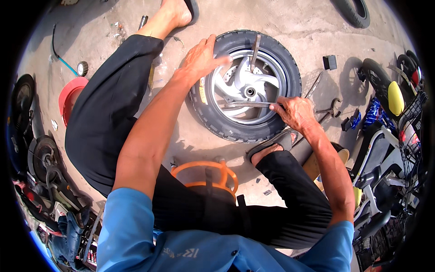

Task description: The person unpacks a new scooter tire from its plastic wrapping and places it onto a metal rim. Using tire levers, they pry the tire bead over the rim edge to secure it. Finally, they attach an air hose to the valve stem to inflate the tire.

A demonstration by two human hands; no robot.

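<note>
A black tire (284, 57) on a silver spoked rim (265, 80) lies flat on the concrete in front of me. My left hand (204, 59) rests at the tire's upper left edge, fingers somewhat apart, thumb blurred near the rim. My right hand (294, 111) grips a flat metal tire lever (247, 104) that lies across the lower part of the wheel. A second lever (255, 50) stands at the top, lodged between tire and rim. A wrench (334, 108) and another long metal bar (315, 84) lie on the ground just right of the tire.
My sandalled feet flank the wheel; an orange stool (229, 174) is beneath me. A red basin (68, 95) and teal hose (65, 65) are left. Parked bikes (43, 158) crowd both sides. A loose tire (355, 13) and dark block (330, 62) lie upper right.
</note>
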